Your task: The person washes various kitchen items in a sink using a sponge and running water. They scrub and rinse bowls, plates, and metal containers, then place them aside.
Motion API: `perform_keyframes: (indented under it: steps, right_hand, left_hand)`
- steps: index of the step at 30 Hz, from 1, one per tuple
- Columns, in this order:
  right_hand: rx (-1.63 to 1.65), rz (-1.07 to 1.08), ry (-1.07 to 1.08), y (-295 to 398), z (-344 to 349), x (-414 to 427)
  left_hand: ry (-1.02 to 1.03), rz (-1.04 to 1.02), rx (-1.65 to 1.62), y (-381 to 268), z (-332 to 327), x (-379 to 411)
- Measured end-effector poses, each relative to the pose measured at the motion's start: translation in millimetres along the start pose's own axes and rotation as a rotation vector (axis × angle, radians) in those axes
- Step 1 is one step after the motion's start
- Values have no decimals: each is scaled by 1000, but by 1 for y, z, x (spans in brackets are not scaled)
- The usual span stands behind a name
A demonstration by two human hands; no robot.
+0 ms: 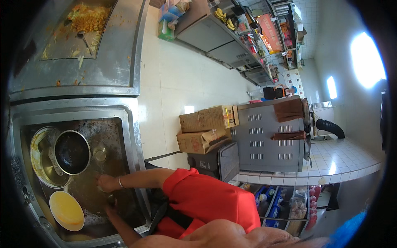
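Note:
Both my hands are in the murky water of a stainless steel sink [133, 133]. My right hand [106, 183], below a wrist bracelet, is bent at the water surface with its fingers partly hidden. Close beside it, my left hand [111, 204] is mostly under water, near a small shiny thing [110, 196] I cannot make out. A dark round pan or bowl [73, 152] rests in the sink, overlapping a larger soiled basin [38, 173]. Beside them is a white oval dish [66, 210] holding yellowish liquid. A small round object [100, 154] shows near the dark pan.
A steel counter [118, 74] adjoins the sink; its recess holds food scraps [90, 18] and a spoon-like utensil [85, 42]. Cardboard boxes [201, 119] and a dark bin [214, 162] stand on the tiled floor [180, 71]. Farther off, a person [276, 92] stands near a steel cabinet [266, 124].

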State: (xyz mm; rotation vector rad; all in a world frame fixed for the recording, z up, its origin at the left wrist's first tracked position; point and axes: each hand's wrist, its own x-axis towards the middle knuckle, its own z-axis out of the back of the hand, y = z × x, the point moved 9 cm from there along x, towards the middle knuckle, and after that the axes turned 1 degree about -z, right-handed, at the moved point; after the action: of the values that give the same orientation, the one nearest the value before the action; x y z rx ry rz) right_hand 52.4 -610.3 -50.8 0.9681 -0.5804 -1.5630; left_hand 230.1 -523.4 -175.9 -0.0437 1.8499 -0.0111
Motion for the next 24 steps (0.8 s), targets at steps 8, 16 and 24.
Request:
perform_keyframes:
  steps: [8,16,24]
  right_hand:
    - [-103,440,-106,97,52,-39]
    - [727,-658,402,-15,-25,-17]
    - [676,-543,-94,24,-16,-42]
  left_hand:
    - [120,71,-276,51,-3,25]
    - [337,134,-890,33,-11,-20]
    - [276,266,-728,27,-87,-75]
